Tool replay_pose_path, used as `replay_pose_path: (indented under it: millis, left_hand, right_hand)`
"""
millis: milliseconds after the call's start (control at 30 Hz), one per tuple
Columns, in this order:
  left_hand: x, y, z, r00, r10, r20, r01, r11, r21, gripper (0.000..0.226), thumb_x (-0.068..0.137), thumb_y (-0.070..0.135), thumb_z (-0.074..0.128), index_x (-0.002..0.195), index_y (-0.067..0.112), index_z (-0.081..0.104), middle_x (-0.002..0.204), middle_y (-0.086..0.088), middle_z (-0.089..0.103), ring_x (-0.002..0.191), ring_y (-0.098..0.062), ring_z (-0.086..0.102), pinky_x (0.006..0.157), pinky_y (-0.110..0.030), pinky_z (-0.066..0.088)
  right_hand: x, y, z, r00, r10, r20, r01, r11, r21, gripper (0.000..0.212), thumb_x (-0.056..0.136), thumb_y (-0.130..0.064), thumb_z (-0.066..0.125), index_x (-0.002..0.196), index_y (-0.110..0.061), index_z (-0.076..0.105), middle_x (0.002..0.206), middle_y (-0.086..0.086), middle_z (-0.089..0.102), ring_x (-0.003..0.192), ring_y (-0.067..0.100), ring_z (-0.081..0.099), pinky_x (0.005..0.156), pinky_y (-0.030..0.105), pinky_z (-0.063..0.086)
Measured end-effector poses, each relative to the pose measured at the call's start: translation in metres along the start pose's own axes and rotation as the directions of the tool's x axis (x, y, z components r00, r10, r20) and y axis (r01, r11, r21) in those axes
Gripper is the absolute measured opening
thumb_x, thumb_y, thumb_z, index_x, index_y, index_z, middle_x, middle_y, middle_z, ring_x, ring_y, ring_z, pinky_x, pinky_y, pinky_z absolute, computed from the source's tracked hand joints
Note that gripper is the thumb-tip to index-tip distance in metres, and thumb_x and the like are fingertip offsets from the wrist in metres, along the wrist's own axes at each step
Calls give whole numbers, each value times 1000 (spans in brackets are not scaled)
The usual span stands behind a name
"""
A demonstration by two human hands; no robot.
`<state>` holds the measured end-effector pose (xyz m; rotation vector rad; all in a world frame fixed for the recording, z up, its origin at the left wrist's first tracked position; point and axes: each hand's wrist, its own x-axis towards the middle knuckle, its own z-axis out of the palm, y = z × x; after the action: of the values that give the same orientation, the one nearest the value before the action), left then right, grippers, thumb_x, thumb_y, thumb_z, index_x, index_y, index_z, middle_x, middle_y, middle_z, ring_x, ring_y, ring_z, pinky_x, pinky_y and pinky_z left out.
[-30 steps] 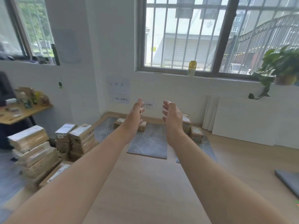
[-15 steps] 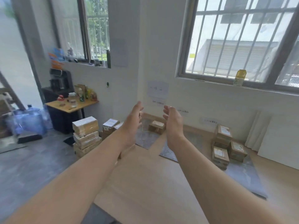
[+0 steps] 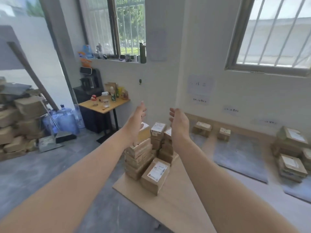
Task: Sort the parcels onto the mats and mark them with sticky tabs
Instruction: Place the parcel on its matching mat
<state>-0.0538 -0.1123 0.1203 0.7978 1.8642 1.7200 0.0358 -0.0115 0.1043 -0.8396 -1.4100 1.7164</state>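
Left hand point(image 3: 137, 122) and right hand point(image 3: 179, 125) are raised apart, palms facing, fingers loosely extended, gripping nothing. The stack of parcels point(image 3: 139, 153) stands on the wooden board point(image 3: 168, 200) below and beyond both hands, untouched. To the right, a grey mat point(image 3: 240, 157) carries two small parcels point(image 3: 202, 128) at its far edge, and a counter point(image 3: 104, 105) stands to the left.

A back room given over to parcel sorting is indicated: brown cardboard parcels with white labels point(image 3: 139, 158) are stacked in piles, grey rectangular mats point(image 3: 240, 158) are laid along the white wall point(image 3: 168, 81), handwritten paper signs point(image 3: 200, 84) are taped above them, and blue water jugs point(image 3: 65, 118) are stored nearby.
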Motion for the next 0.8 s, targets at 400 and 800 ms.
replay_pose_path:
  millis: [400,800]
  left_hand:
    - [106,-72,-79,994,-103,-36,101,994,-43,64,105,57,23,151,16,40,158,-9,38,147,-27,32,123,-46,21]
    - [175,-134,-68,975,-180,131,192,978,-86,57,105,54,26,141,18,52,142,-6,55,134,-22,49,119,-41,34]
  right_hand:
    - [91,71,82,996,90,-20,-92,992,-82,36,103,-36,42,127,-23,65,113,-8,64,110,13,57,87,31,41]
    - [148,131,84,956,217,-197,-231,971,-53,26,103,-33,46,111,-23,69,94,-10,68,78,0,58,57,17,42]
